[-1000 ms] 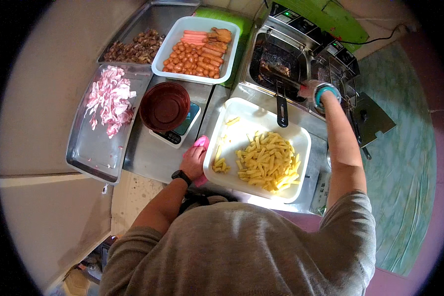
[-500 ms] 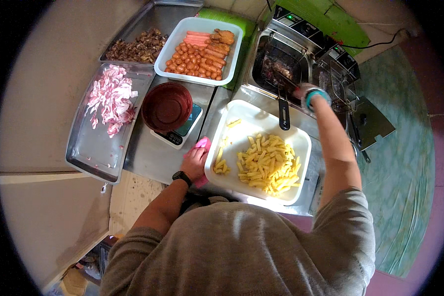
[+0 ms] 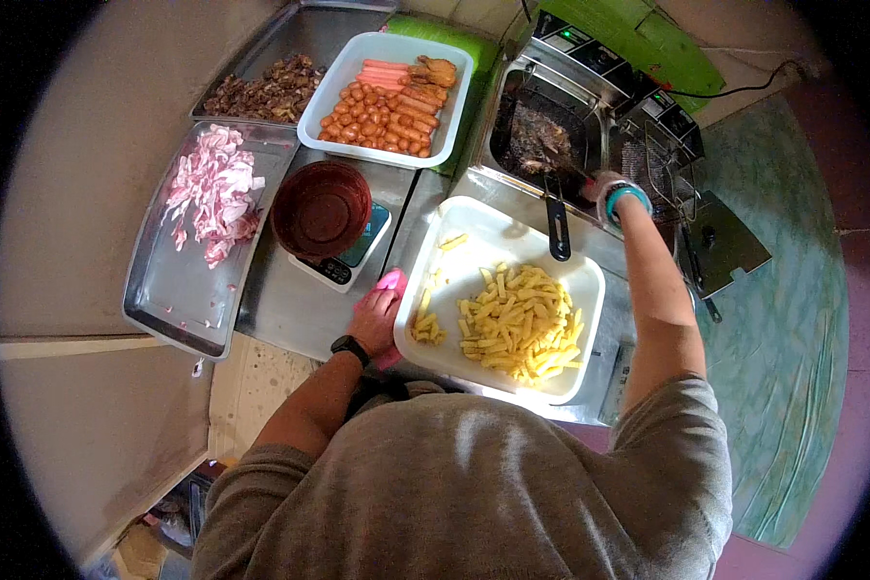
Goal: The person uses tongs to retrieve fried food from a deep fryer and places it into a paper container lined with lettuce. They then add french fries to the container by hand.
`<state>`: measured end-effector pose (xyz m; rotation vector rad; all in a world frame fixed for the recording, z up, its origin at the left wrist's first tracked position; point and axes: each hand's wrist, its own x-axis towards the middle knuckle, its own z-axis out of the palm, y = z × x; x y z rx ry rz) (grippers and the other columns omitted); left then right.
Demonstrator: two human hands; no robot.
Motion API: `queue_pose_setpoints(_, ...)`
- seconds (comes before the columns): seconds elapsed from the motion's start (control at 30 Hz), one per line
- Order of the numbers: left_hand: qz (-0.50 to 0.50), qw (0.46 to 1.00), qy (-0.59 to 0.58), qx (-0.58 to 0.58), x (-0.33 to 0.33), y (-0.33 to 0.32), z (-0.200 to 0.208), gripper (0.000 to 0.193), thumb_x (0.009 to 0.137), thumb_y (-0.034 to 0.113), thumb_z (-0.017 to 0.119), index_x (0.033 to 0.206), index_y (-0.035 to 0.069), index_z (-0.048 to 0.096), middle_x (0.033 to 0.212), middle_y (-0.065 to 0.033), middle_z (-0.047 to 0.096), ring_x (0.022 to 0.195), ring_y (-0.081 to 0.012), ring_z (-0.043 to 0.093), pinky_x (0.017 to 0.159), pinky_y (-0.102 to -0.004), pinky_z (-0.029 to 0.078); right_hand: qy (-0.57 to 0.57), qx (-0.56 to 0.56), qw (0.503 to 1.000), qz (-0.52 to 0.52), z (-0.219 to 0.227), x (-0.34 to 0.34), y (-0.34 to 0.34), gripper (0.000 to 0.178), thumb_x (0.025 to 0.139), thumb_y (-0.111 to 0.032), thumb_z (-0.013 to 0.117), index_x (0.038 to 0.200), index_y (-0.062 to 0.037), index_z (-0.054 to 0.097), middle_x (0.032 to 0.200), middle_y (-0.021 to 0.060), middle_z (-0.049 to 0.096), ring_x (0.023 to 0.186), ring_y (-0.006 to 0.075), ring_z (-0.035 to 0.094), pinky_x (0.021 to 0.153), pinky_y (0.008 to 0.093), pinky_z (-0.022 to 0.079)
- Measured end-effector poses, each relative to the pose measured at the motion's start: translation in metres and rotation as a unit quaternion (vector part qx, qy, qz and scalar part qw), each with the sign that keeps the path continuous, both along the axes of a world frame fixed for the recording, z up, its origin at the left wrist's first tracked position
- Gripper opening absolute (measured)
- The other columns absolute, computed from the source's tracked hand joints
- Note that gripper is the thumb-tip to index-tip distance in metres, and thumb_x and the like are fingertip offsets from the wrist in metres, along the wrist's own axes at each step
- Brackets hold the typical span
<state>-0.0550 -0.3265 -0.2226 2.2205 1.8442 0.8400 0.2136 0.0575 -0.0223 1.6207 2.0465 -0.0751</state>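
Right hand [image 3: 606, 190], at the fryer [image 3: 501, 175]: fingers appear bent around a dark tool, largely concealed; whether they are clamped on it cannot be told. Dark browned food [image 3: 541, 137] lies in the fryer's basket, its kind indistinct. Left hand [image 3: 375, 317] covers part of a pink cloth [image 3: 392, 280] beside the tray of fries [image 3: 423, 290]; its grip cannot be determined. Counter [image 3: 278, 295]: stainless steel. Right: a green marbled surface [image 3: 783, 338], purple floor [image 3: 865, 290] beyond.
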Motion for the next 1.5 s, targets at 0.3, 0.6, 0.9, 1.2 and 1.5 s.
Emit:
queue_pose_setpoints(0.3,0.022,1.000,0.000,-0.007,0.003,-0.003,-0.001,0.025,0.074,0.017,0.048,0.096,0.005,0.053,0.099,-0.0115,0.050,0.093,-0.0281,0.050,0.082,-0.0370,0.042,-0.025,-0.022,0.999,0.006,0.068,0.009,0.003,0.051,0.073,-0.043,0.058,0.110,-0.0068,0.056,0.101,0.0163,0.060,0.095,0.0303,0.058,0.083,0.0398,0.044)
queue_pose_setpoints(0.6,0.018,1.000,0.009,-0.014,0.001,-0.005,-0.010,0.028,0.074,0.016,0.048,0.100,0.006,0.052,0.103,-0.0106,0.050,0.099,-0.0278,0.049,0.086,-0.0372,0.041,-0.036,-0.027,0.991,0.128,0.025,0.037,0.031,0.040,0.073,-0.037,0.058,0.101,-0.0091,0.058,0.088,0.0110,0.060,0.080,0.0240,0.057,0.069,0.0361,0.044)
queue_pose_setpoints(0.9,0.011,0.999,0.013,-0.027,0.003,-0.002,-0.002,0.029,0.074,0.017,0.048,0.100,0.006,0.052,0.105,-0.0110,0.049,0.099,-0.0276,0.048,0.087,-0.0364,0.040,-0.093,0.013,0.988,0.120,0.043,0.021,0.005,0.050,0.071,-0.040,0.060,0.111,-0.0113,0.055,0.102,0.0166,0.060,0.089,0.0316,0.058,0.077,0.0391,0.046)
queue_pose_setpoints(1.2,0.006,1.000,0.014,-0.013,0.002,0.000,-0.003,0.029,0.075,0.017,0.048,0.101,0.006,0.052,0.104,-0.0114,0.049,0.100,-0.0287,0.048,0.088,-0.0379,0.040,0.028,-0.003,1.000,0.014,-0.009,0.001,0.024,0.048,0.074,-0.039,0.059,0.107,-0.0040,0.058,0.106,0.0180,0.059,0.098,0.0303,0.057,0.083,0.0376,0.044)
queue_pose_setpoints(1.5,0.011,1.000,0.011,-0.006,0.003,-0.001,-0.005,0.027,0.075,0.016,0.047,0.099,0.005,0.053,0.102,-0.0116,0.050,0.099,-0.0284,0.049,0.086,-0.0373,0.041,-0.028,-0.122,0.987,0.102,0.103,0.017,-0.009,0.034,0.073,-0.033,0.057,0.098,-0.0093,0.057,0.071,0.0066,0.056,0.062,0.0176,0.051,0.055,0.0324,0.041)
